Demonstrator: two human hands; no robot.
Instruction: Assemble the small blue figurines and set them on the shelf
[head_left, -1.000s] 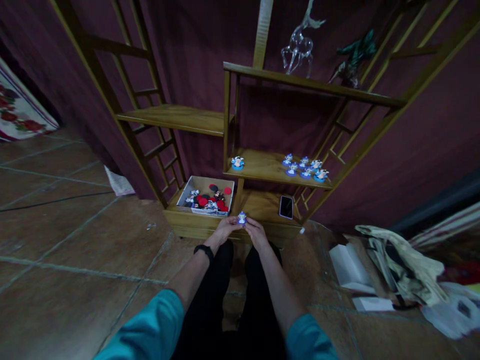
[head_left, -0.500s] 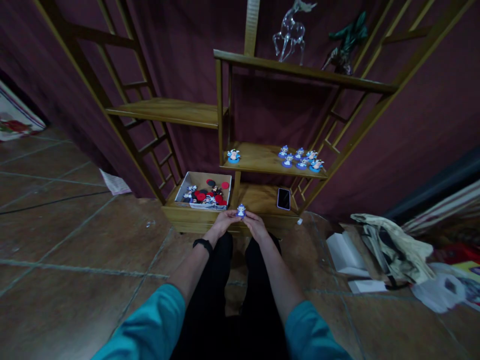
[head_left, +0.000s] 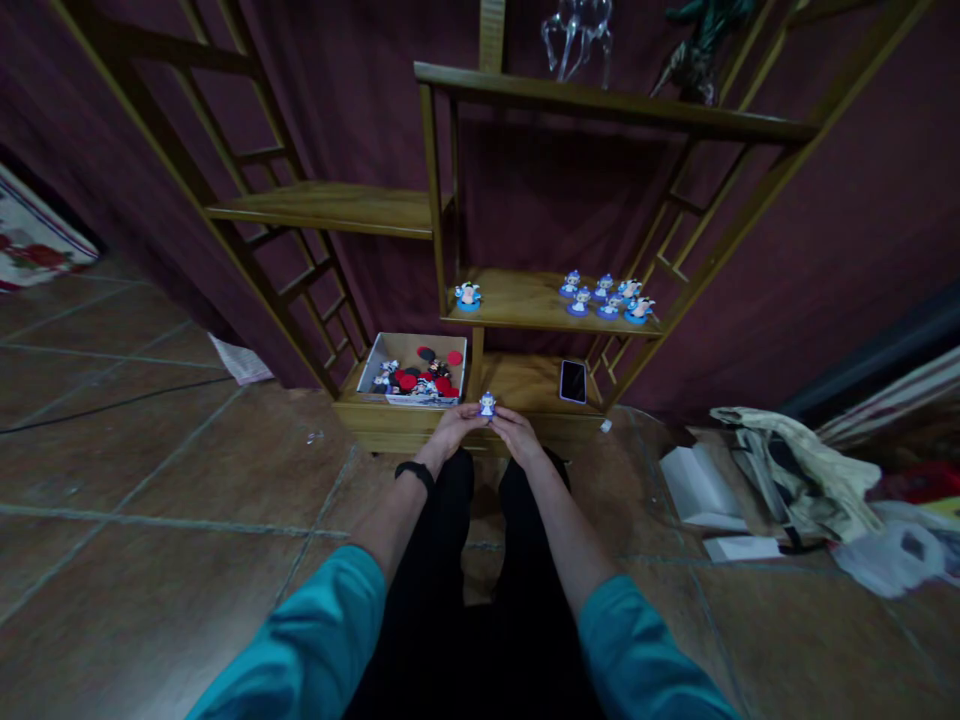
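Between my two hands is a small purple-and-white figurine (head_left: pixel 487 405), held upright in front of the low shelf. The fingers of my left hand (head_left: pixel 454 428) pinch it from the left, and those of my right hand (head_left: pixel 517 432) close on it from the right. Left of my hands, a cardboard box (head_left: pixel 364 378) holds several figurines and red and black discs. On the middle shelf (head_left: pixel 517 298), a blue-based figurine (head_left: pixel 469 297) stands at the left end. A group of purple figurines (head_left: pixel 579 302) and blue-based ones (head_left: pixel 639 310) stands at its right end.
A phone (head_left: pixel 573 382) lies on the low shelf, right of my hands. The wooden shelf unit's upper board (head_left: pixel 600 98) carries a clear glass animal and a dark green statue (head_left: pixel 697 50). White boxes (head_left: pixel 701 485), cloth (head_left: pixel 806 480) and plastic bags (head_left: pixel 892 550) lie on the right floor.
The camera view has shifted slightly, so the upper ornaments are cut off more at the top. Both hands still hold the figurine in nearly the same place.
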